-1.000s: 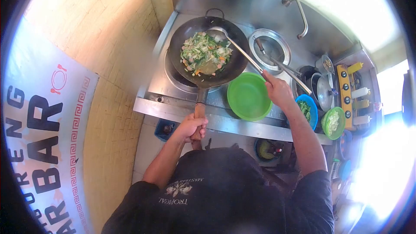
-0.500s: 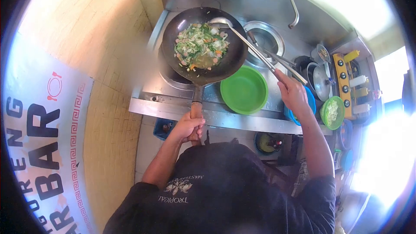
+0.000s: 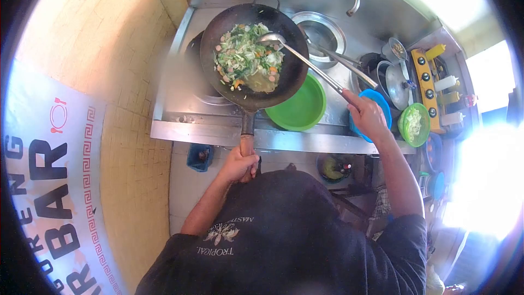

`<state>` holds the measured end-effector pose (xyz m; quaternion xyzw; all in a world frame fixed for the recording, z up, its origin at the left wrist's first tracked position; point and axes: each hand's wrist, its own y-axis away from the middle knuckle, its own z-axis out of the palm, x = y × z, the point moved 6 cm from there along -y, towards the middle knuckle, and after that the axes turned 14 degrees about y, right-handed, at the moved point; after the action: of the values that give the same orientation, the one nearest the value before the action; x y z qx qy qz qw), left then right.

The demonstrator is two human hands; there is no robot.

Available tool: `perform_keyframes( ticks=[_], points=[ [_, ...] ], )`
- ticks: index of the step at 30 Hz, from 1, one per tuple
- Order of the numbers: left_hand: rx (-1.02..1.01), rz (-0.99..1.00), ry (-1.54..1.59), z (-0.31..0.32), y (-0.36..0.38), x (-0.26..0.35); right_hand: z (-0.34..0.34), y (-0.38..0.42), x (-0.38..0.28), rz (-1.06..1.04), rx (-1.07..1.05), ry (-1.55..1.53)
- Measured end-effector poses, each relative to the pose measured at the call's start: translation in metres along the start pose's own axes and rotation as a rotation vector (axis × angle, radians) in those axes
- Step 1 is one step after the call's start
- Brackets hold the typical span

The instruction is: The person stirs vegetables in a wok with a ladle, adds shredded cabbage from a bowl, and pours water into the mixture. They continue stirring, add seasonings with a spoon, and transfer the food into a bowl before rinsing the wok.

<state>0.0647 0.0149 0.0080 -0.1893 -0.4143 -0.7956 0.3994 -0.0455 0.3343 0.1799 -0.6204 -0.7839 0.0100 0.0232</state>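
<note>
My left hand (image 3: 242, 164) is wrapped round the wooden handle of a dark wok (image 3: 292, 79), which is held up over the steel counter. Chopped green vegetables with bits of orange and pink (image 3: 248, 57) lie in the wok, and some liquid pools at their near side. In my right hand (image 3: 368, 114) is the handle of a long metal ladle (image 3: 271, 38). The ladle's bowl rests at the upper right of the vegetables. Partly under the wok's right rim stands a green basin (image 3: 303, 106).
Behind the wok sits a round metal pan (image 3: 322, 35) with another long-handled utensil (image 3: 349, 65) across it. To the right are a blue basin (image 3: 379, 106), a green bowl of shredded vegetable (image 3: 415, 125) and a lidded pot (image 3: 397, 84). A faucet (image 3: 355, 0) hangs at the back.
The ladle's bowl has moved from the wok's far rim down onto the vegetables. My view has shifted slightly, and the wok now covers more of the green basin.
</note>
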Motion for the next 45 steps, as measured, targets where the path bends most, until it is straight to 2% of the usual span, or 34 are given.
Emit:
perform_keyframes(
  ticks=[5,7,11,20,26,31,32,34,38,39,41,43,45],
  points=[
    [0.066,0.055,-0.104,0.015,0.0,-0.011,0.002,0.025,0.014,0.016,-0.001,-0.015],
    [0.081,0.082,-0.092,0.015,-0.003,-0.026,0.006,0.035,0.022,0.042,-0.065,-0.023],
    [0.134,0.121,-0.175,0.018,-0.006,-0.041,0.014,0.055,0.039,0.003,-0.021,-0.027],
    [0.176,0.183,-0.194,0.013,-0.011,-0.071,0.024,0.101,0.058,0.022,-0.109,0.172],
    [0.24,0.211,-0.273,0.015,-0.01,-0.065,0.034,0.136,0.076,-0.021,-0.097,0.222],
    [0.257,0.255,-0.241,0.012,-0.007,-0.063,0.015,0.151,0.079,0.007,0.003,0.104],
    [0.245,0.266,-0.21,0.009,-0.009,-0.065,0.017,0.148,0.075,0.008,0.005,0.101],
    [0.249,0.274,-0.206,0.011,-0.008,-0.063,0.011,0.134,0.056,-0.048,0.168,0.013],
    [0.291,0.311,-0.272,0.014,-0.004,-0.058,0.026,0.115,0.03,-0.092,0.231,0.054],
    [0.288,0.311,-0.275,0.018,-0.001,-0.054,0.033,0.115,0.03,-0.098,0.174,0.082],
    [0.323,0.387,-0.471,0.027,0.008,-0.041,0.04,0.118,0.032,-0.107,0.117,0.112],
    [0.318,0.379,-0.43,0.023,0.006,-0.043,0.048,0.132,0.044,-0.049,-0.005,0.05],
    [0.314,0.363,-0.388,0.017,0.004,-0.049,0.043,0.143,0.05,-0.018,-0.033,0.042]
  ],
)
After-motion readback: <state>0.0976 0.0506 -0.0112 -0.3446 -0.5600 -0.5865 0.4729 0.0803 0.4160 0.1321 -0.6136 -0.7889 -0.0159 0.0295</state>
